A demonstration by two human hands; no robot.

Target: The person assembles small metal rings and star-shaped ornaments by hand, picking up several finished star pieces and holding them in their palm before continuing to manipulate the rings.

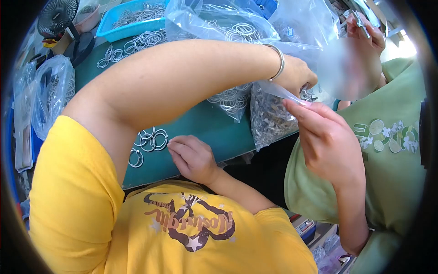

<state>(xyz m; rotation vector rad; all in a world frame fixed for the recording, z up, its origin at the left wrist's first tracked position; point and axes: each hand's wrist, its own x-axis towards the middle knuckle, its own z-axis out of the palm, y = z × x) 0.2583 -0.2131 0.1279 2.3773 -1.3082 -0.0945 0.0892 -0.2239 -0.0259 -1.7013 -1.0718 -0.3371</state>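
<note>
My left arm crosses to the right, and my left hand (295, 76), with a silver bangle at the wrist, is at the mouth of a clear plastic bag (270, 119) full of small metal clips. Its fingers are curled around some shiny metal clips (308, 94). A co-worker's hand (326, 132) pinches the bag's edge beside it. My right hand (194, 159) rests low over the green table (219, 132), fingers bent together; whatever they hold, if anything, is hidden. Just left of it lie several silver metal rings (153, 139).
More rings fill a blue tray (106, 28), a large clear bag (219, 18) and another bag (57, 86) at far left. A black fan (57, 20) stands at the back left. The green-clad co-worker (388, 178) is close on the right, the other hand (372, 34) raised with a metal piece.
</note>
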